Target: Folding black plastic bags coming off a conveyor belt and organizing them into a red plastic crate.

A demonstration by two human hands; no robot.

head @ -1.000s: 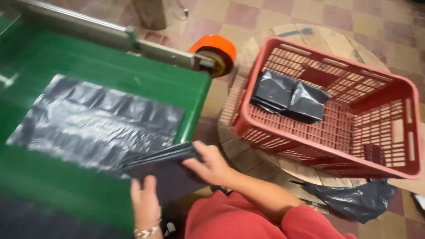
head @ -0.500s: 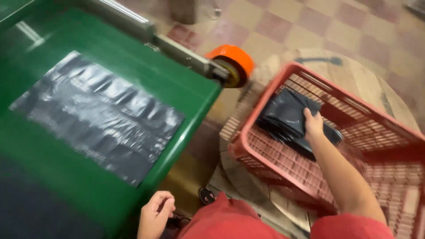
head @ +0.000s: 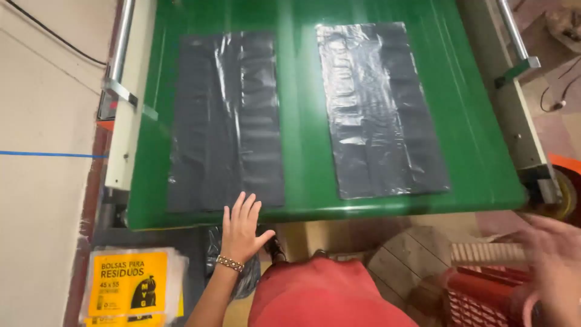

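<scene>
My left hand (head: 241,229), fingers spread and holding nothing, reaches the near end of the left black bag (head: 227,121), which lies lengthwise away from me on the green tabletop (head: 302,109); my blurred right hand (head: 554,266) hangs well off, its grip unreadable.

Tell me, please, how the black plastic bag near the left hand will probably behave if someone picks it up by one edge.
The left bag lies flat, thin and wrinkled on the green table, so it probably droops limply. Its glossy film looks light and perhaps slippery. The left hand, open at its near edge, might simply slide it.
</scene>
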